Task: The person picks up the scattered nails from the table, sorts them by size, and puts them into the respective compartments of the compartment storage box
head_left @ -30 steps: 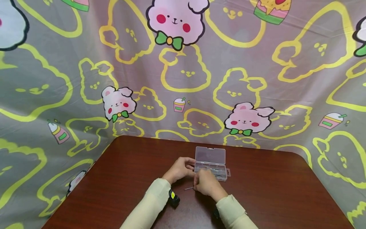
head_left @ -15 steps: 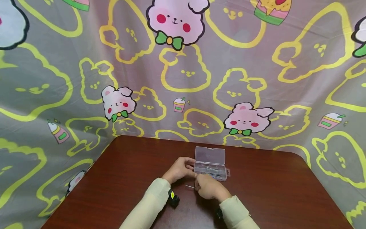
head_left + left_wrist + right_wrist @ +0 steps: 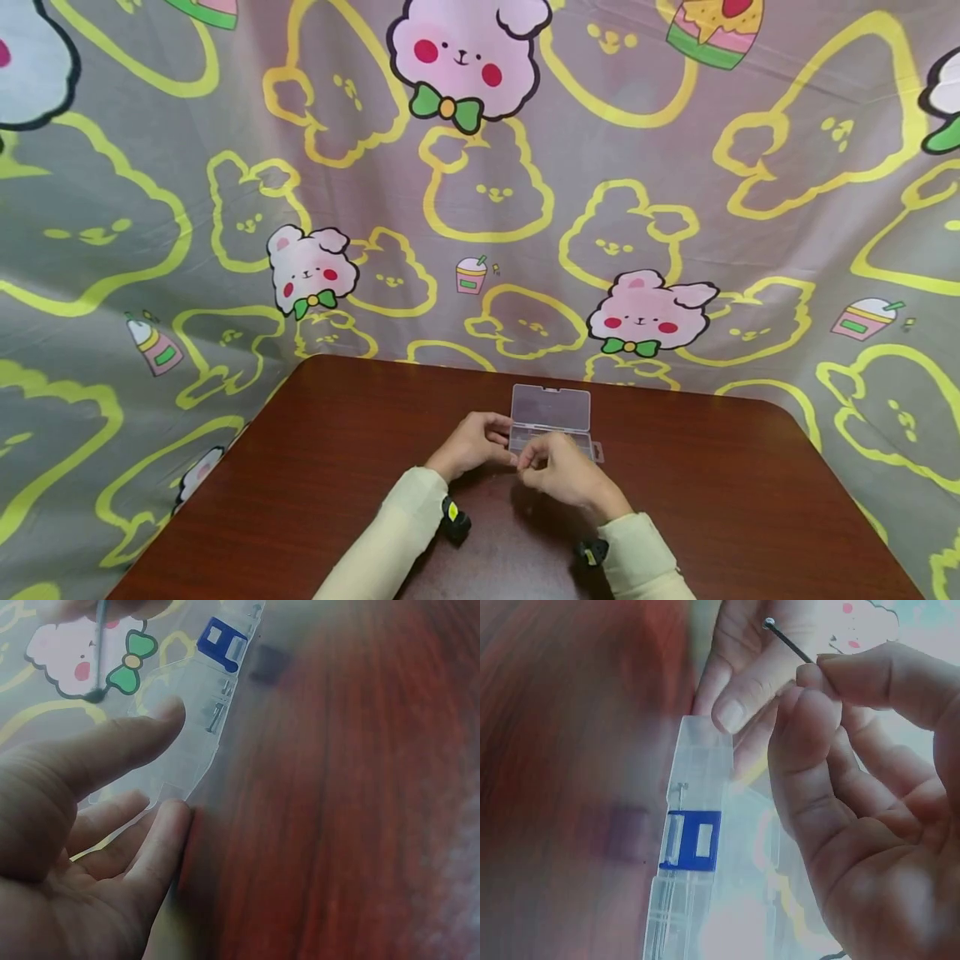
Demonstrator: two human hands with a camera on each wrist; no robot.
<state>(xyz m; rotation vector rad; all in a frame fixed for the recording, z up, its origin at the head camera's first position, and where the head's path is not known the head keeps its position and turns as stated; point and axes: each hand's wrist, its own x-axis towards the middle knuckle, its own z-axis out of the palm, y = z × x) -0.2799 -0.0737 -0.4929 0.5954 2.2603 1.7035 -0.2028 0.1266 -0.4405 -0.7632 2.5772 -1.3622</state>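
Observation:
My right hand (image 3: 562,475) pinches a thin metal nail (image 3: 789,642) between thumb and fingertips, in front of the clear plastic box (image 3: 551,408). Its small round head sticks out beyond the fingers in the right wrist view; the same nail (image 3: 99,652) shows upright and blurred in the left wrist view. The box stands on the table with its lid raised at the back. At its left end my left hand (image 3: 472,446) holds it, thumb at the front corner and fingers behind. Small nails (image 3: 216,716) lie inside; from the head, my right hand hides most of them.
A blue latch (image 3: 694,840) sits on the box's front wall. The brown wooden table (image 3: 375,408) extends around the box. Behind it hangs a grey cloth (image 3: 517,275) with cartoon animals. A black wrist camera (image 3: 456,521) is strapped to the left sleeve.
My right hand has risen from near the table and shifted slightly right, turning the nail, which earlier pointed left. It now covers the box's front. The left hand and the box stay put.

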